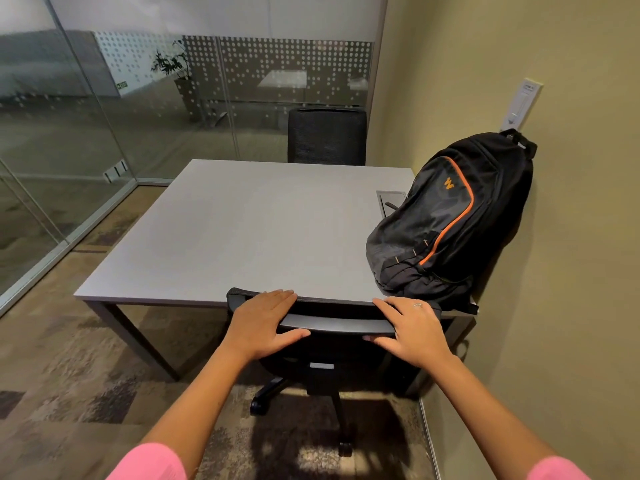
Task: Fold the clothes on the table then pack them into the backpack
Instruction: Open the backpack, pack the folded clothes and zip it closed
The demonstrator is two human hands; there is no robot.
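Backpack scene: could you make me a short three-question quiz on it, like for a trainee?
1. True or false: the backpack lies flat on the floor.
2. What do both hands rest on? A) the near chair's backrest B) a folded shirt C) the backpack
3. Fill in: the backpack's trim is ____.

Key: 1 false; it stands on the table, leaning against the wall. 2 A; left hand and right hand lie on it. 3 orange.
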